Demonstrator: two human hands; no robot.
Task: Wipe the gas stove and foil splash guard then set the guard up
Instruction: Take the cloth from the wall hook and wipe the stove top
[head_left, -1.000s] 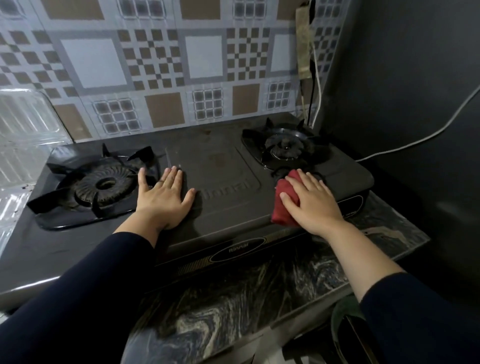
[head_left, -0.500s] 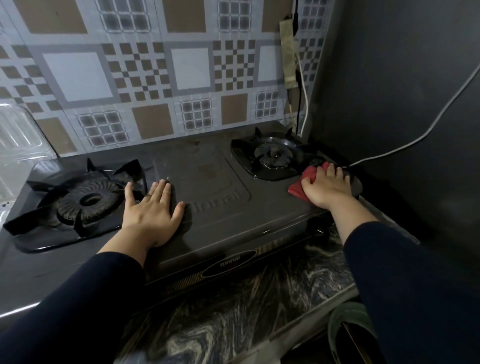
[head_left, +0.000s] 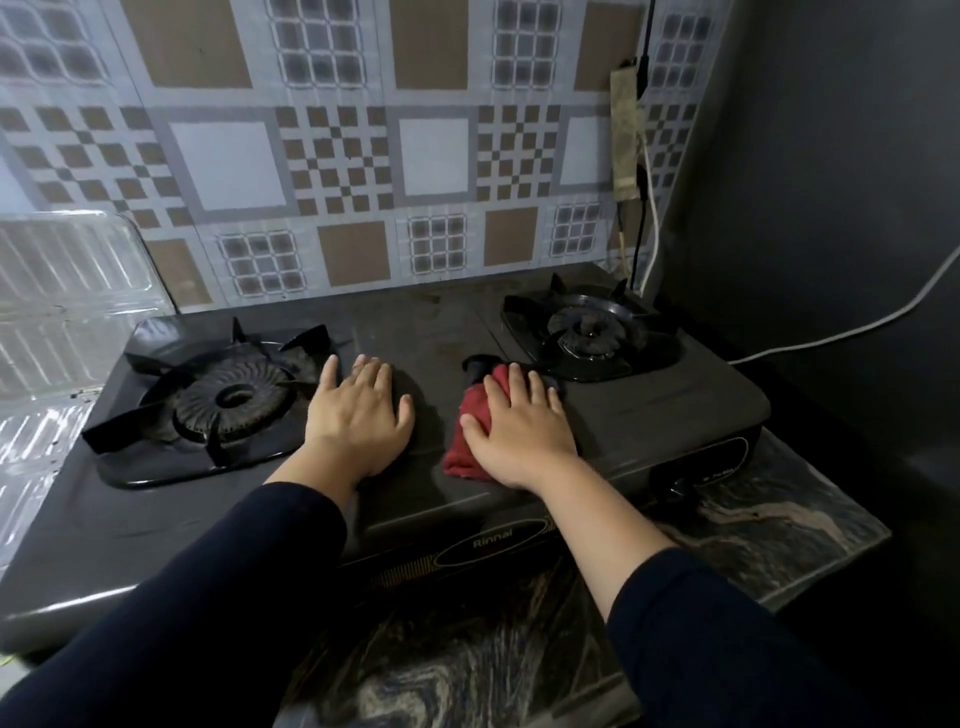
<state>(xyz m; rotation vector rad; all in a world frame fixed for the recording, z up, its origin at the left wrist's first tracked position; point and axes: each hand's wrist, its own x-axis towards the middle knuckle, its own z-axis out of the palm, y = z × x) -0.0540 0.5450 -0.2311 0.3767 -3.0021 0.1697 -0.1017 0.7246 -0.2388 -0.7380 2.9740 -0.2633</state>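
Observation:
A black two-burner gas stove (head_left: 691, 415) sits on a marbled counter. My right hand (head_left: 524, 426) presses a red cloth (head_left: 467, 436) flat on the stove's middle panel, just left of the right burner (head_left: 589, 330). My left hand (head_left: 363, 410) lies flat, fingers spread, on the stove top beside the left burner (head_left: 228, 397), holding nothing. The foil splash guard (head_left: 57, 301) stands at the far left, against the tiled wall and past the stove's left end.
The patterned tile wall (head_left: 337, 156) rises right behind the stove. A dark wall (head_left: 831, 182) closes the right side, with a white cable (head_left: 852, 327) running across it. The marbled counter edge (head_left: 769, 530) shows in front and to the right.
My right hand has slid the red cloth leftward from the stove's right end to the middle panel. My left hand stays planted by the left burner.

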